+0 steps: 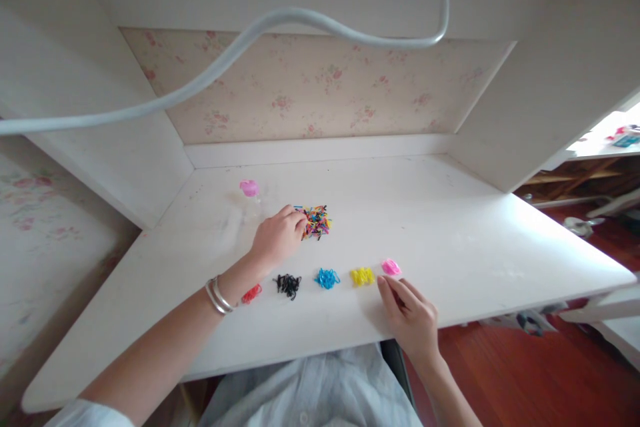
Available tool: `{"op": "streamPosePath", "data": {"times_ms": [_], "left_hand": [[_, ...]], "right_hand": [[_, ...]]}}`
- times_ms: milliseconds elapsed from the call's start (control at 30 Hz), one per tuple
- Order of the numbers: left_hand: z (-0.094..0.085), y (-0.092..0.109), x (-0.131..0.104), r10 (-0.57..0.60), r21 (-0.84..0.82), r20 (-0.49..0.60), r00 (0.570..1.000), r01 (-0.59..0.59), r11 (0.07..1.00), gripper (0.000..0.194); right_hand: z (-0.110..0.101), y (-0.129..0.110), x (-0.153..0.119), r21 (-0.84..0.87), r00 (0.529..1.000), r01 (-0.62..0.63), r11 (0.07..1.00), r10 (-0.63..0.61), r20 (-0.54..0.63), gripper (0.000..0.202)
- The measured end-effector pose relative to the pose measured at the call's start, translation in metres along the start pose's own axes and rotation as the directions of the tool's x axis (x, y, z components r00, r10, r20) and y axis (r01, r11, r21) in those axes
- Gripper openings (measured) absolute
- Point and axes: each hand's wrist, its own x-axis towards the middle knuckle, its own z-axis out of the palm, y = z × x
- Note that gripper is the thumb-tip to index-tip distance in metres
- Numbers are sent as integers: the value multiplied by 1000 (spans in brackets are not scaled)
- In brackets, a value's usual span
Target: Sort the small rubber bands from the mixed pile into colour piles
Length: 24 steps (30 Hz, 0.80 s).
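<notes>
Multicolored pile (318, 221) at left fingertips, yellow pile (362, 276) near right

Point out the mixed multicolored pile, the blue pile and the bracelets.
Mixed multicolored pile (319, 221): head view, right of the fingers.
Blue pile (327, 278): head view, its middle.
Silver bracelets (218, 295): head view, band on the left wrist.

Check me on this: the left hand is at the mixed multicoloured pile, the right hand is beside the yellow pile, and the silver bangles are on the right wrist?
The bangles are on the left wrist, as the head view shows. The left hand is at the mixed pile, the right hand beside the yellow pile.
</notes>
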Motion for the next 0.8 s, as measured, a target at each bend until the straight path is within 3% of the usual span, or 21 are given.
{"op": "streamPosePath", "data": {"times_ms": [100, 233, 400, 600, 800], "left_hand": [[1, 21, -5, 129, -75, 56, 990, -124, 989, 32], [7, 52, -10, 312, -182, 173, 934, -281, 942, 34], [18, 75, -10, 387, -201, 255, 886, -343, 917, 33], [29, 82, -4, 401, -191, 281, 872, -358, 914, 33], [15, 64, -6, 316, -182, 192, 929, -283, 942, 35]], "right_hand": [[1, -1, 0, -9, 1000, -2, 1000, 2, -5, 21], [0, -1, 1, -13, 1000, -9, 1000, 9, -5, 24], [-2, -2, 1, -27, 1000, -13, 1000, 13, 12, 22], [-2, -2, 0, -16, 1000, -7, 1000, 7, 15, 22], [-3, -1, 0, 3, 999, -14, 1000, 14, 34, 20]]}}
